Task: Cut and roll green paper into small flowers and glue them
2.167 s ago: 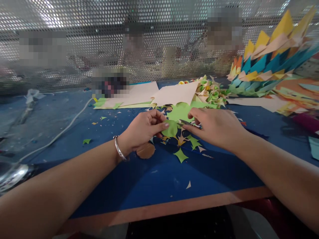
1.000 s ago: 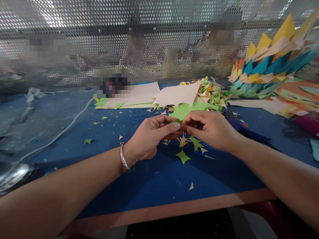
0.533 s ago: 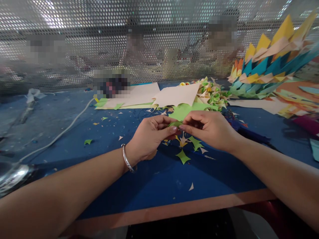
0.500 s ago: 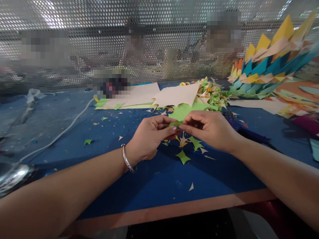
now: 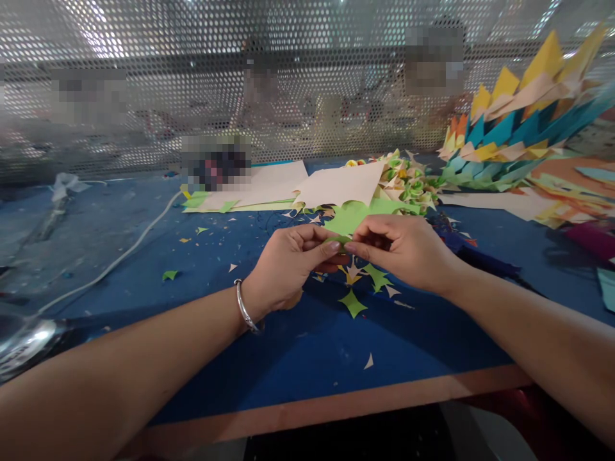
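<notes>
My left hand and my right hand meet fingertip to fingertip above the blue table. Between them they pinch a small green paper piece, mostly hidden by the fingers. A silver bangle is on my left wrist. Green and cream paper scraps lie on the table just below the hands. A larger green sheet with cut edges lies right behind them.
Cream sheets lie at the back, next to a heap of small rolled paper flowers. A big stack of coloured folded papers fills the right. A white cable runs at the left. A perforated metal screen closes the back.
The flat green disc seen first in my left fingers has been closed up between both hands, which moved together. In the last half second almost nothing shifts.
</notes>
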`<state>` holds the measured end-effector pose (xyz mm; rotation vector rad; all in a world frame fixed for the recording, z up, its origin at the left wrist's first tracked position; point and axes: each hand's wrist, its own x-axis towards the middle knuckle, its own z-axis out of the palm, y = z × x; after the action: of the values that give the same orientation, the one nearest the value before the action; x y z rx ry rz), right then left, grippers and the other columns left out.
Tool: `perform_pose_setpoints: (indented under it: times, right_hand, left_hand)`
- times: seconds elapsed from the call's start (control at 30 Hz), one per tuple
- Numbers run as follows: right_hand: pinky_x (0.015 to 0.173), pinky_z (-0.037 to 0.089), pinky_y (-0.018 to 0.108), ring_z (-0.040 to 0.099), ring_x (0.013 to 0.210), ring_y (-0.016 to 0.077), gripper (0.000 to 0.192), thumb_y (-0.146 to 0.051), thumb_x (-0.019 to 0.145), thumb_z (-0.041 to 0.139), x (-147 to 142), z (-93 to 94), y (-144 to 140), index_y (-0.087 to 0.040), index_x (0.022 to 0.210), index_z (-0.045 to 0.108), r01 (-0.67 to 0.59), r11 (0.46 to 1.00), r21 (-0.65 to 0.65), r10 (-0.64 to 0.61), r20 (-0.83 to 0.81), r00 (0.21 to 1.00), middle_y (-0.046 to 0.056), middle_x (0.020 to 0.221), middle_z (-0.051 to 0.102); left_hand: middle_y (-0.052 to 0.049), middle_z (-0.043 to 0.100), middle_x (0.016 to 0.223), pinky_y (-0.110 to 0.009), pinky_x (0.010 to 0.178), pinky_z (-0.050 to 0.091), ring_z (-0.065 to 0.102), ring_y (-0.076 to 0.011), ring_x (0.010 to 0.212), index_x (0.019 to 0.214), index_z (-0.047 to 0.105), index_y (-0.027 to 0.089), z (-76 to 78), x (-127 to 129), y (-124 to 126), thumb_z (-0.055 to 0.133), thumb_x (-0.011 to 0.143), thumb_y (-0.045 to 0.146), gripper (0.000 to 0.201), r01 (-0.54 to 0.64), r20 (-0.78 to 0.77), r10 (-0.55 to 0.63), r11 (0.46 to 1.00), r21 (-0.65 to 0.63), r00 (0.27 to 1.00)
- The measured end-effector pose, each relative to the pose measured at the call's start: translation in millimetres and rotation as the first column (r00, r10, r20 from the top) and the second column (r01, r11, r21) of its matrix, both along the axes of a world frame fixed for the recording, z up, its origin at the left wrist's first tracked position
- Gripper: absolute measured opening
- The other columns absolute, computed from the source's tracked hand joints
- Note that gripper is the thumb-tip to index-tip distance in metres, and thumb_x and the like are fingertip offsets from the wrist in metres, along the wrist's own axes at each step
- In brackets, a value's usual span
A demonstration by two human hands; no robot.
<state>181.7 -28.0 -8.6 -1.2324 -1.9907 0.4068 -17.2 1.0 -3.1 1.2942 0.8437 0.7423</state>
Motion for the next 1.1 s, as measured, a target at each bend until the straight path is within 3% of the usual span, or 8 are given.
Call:
perform_pose_setpoints:
  times: [0.2,0.43,0.67,0.83,0.97,1.1]
  right_hand:
    - [0.047,0.035,0.023,0.045,0.052,0.0085,0.032,-0.047,0.087,0.071,-1,0.6,0,-0.016,0.077,0.065,-0.016,0.997,-0.075,0.012,-0.06,0.998,-0.003,0.06,0.054]
    - [0.051,0.036,0.023,0.048,0.056,0.0093,0.033,-0.045,0.09,0.067,-3,4.1,-2,-0.015,0.076,0.066,-0.045,0.996,-0.075,0.041,-0.055,0.998,-0.001,0.063,0.059]
    - [0.049,0.032,0.023,0.043,0.054,0.0085,0.034,-0.047,0.09,0.067,-3,3.1,-2,-0.016,0.074,0.064,-0.068,0.996,-0.066,0.064,-0.056,0.996,-0.003,0.06,0.054]
    - [0.051,0.033,0.023,0.044,0.056,0.0088,0.034,-0.046,0.092,0.065,-3,3.6,-3,-0.017,0.075,0.064,-0.082,0.994,-0.07,0.078,-0.054,0.995,-0.002,0.062,0.056]
    - [0.052,0.035,0.023,0.045,0.057,0.0091,0.03,-0.042,0.093,0.063,-2,4.8,-5,-0.017,0.076,0.063,-0.079,0.995,-0.062,0.076,-0.041,0.996,-0.002,0.064,0.056]
    - [0.052,0.034,0.023,0.045,0.057,0.0086,0.024,-0.036,0.093,0.065,-1,5.4,-5,-0.017,0.078,0.063,-0.119,0.992,-0.052,0.117,-0.04,0.992,-0.003,0.064,0.056]
  left_hand:
    - [-0.003,0.075,0.08,-0.026,0.075,0.058,0.074,-0.0143,0.079,0.084,0.068,0.015,1.6,0,-1,0.069,0.085,0.019,0.004,0.015,-0.014,-0.014,0.999,0.028,1.0]
    - [-0.002,0.074,0.077,-0.022,0.069,0.056,0.072,-0.0124,0.075,0.081,0.066,0.016,-1.9,-2,2,0.069,0.084,0.024,0.009,0.088,-0.068,-0.083,0.993,0.082,0.994]
    - [-0.002,0.072,0.074,-0.021,0.065,0.055,0.07,-0.0109,0.069,0.081,0.067,0.016,-7.4,-4,4,0.069,0.085,0.025,0.01,0.167,-0.171,-0.129,0.958,0.234,0.977]
    - [-0.001,0.07,0.07,-0.02,0.062,0.056,0.068,-0.0098,0.063,0.074,0.063,0.017,-4.2,-8,6,0.068,0.085,0.028,0.017,0.206,-0.201,-0.152,0.936,0.286,0.968]
    - [-0.003,0.073,0.072,-0.022,0.063,0.058,0.071,-0.0121,0.065,0.069,0.06,0.017,-0.7,-12,9,0.068,0.086,0.029,0.022,0.292,-0.211,-0.24,0.918,0.268,0.948]
    - [-0.003,0.072,0.071,-0.02,0.062,0.056,0.07,-0.011,0.065,0.074,0.066,0.015,1.1,-11,6,0.066,0.088,0.026,0.018,0.256,-0.22,-0.19,0.911,0.324,0.957]
